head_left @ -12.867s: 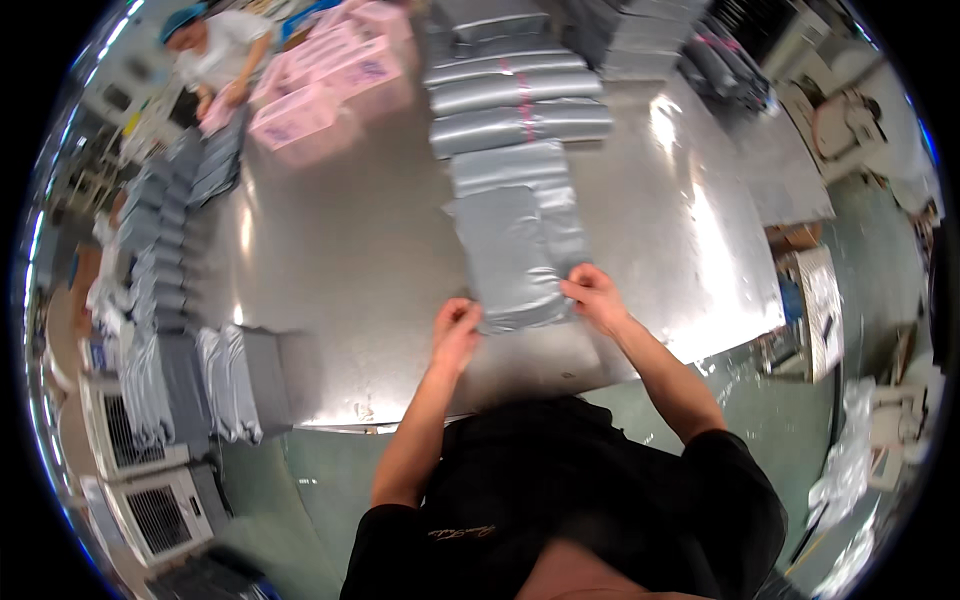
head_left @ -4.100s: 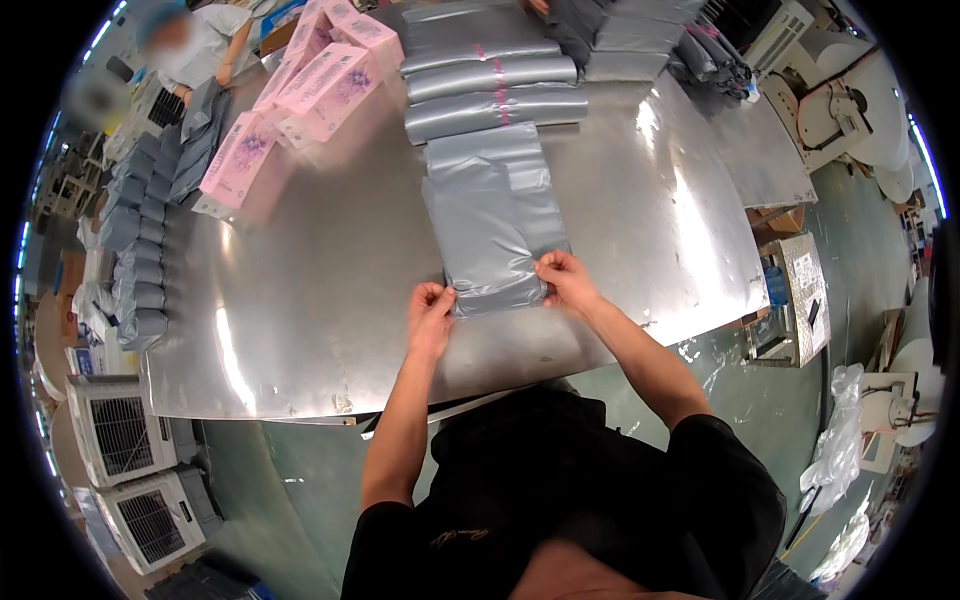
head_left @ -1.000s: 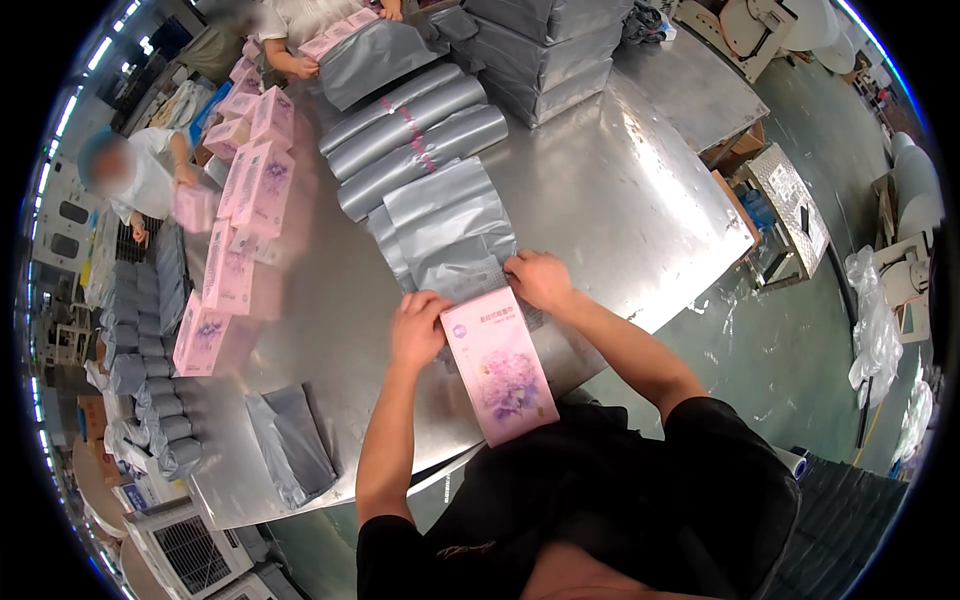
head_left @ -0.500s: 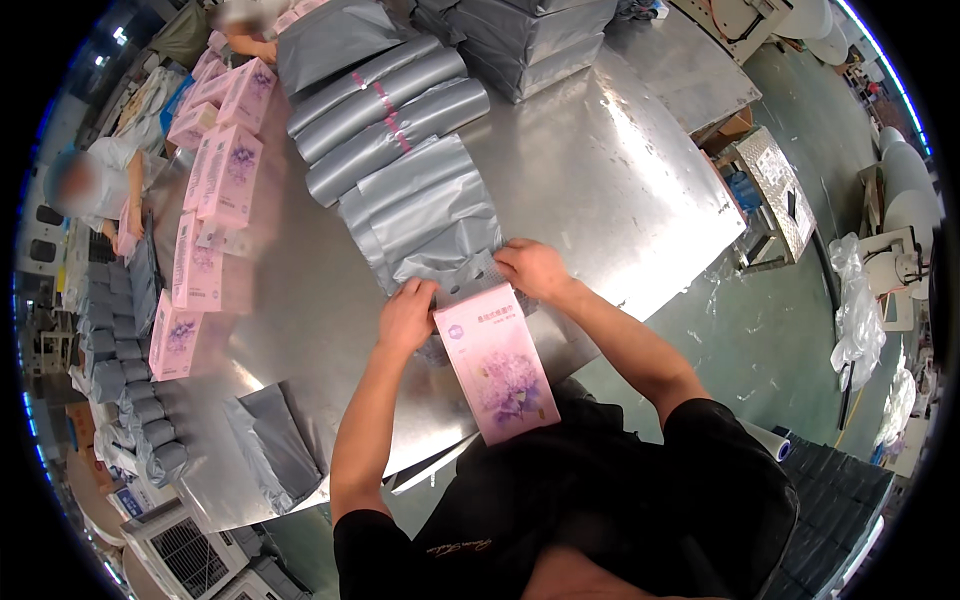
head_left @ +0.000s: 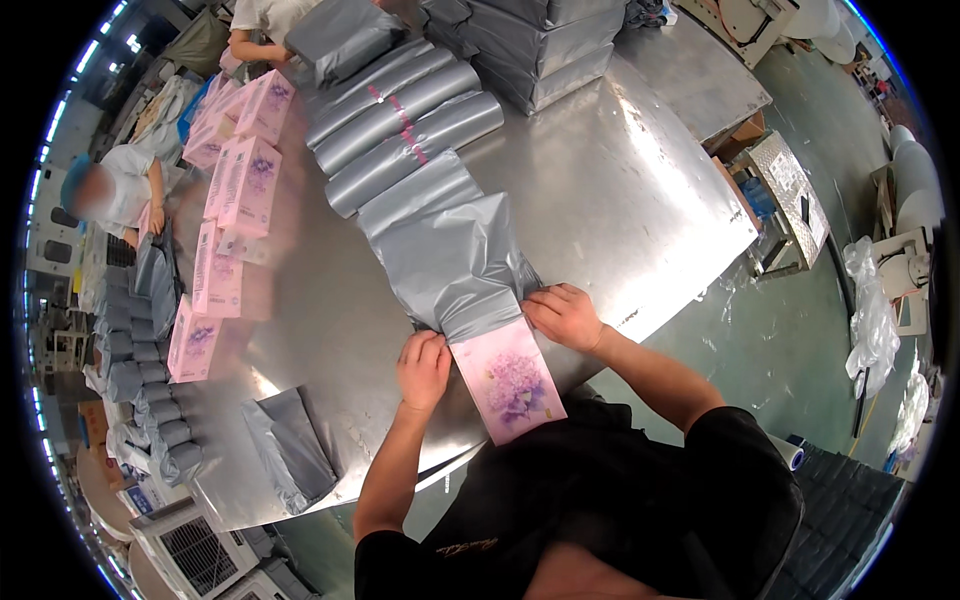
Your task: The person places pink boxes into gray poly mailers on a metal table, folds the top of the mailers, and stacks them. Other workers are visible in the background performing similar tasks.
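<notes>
A grey plastic mailing bag [head_left: 460, 265] is pulled partway over a pink floral box [head_left: 512, 385]. The box's near end rests against my torso, and its far end is hidden inside the bag. My left hand [head_left: 424, 368] pinches the left edge of the bag's mouth. On the other side, my right hand [head_left: 565, 315] grips the right edge. Under the far part of this bag lie more flat grey bags [head_left: 425, 190]. Beyond them are grey bag rolls [head_left: 415, 150] tied with pink tape.
Pink boxes [head_left: 248, 190] stand in a row along the left of the metal table [head_left: 640, 190]. A filled grey parcel [head_left: 290, 445] lies near the left front edge. Stacked grey packages [head_left: 545, 55] rise at the back. Two co-workers [head_left: 125, 185] are at the left and far side.
Both hands have come toward me and drawn the bag's mouth over the box's far end. Less of the box shows now. A co-worker at the far side has a grey bundle lifted.
</notes>
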Tool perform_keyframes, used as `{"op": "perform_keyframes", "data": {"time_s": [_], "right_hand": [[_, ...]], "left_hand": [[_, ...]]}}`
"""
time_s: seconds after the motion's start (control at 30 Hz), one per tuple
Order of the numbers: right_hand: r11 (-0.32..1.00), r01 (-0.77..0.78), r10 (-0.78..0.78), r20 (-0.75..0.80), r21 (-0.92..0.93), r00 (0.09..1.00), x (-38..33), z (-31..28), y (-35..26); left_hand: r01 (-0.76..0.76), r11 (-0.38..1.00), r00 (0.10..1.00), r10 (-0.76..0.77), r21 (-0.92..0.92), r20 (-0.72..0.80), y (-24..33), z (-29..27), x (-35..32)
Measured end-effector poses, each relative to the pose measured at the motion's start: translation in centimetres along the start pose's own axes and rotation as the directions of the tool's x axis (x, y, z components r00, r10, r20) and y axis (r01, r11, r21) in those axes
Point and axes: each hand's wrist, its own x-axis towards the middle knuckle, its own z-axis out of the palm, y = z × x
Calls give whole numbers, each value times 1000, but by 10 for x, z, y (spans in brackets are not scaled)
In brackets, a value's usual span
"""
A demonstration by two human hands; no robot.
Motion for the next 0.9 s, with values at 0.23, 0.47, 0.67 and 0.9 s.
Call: {"op": "perform_keyframes", "data": {"time_s": [0.23, 0.47, 0.67, 0.9], "right_hand": [[935, -347, 316, 276, 71, 908, 8, 42, 5], [695, -570, 216, 629, 439, 747, -82, -38, -63], [472, -834, 625, 558, 287, 546, -48, -31, -46], [981, -76, -36, 547, 180, 836, -14, 15, -105]], "left_hand": [[471, 881, 872, -473, 46, 129, 2, 33, 16], [604, 790, 738, -505, -104, 448, 56, 0, -127], [724, 339, 600, -740, -600, 305, 38, 31, -83], [716, 380, 613, -744, -586, 266, 50, 45, -108]]}}
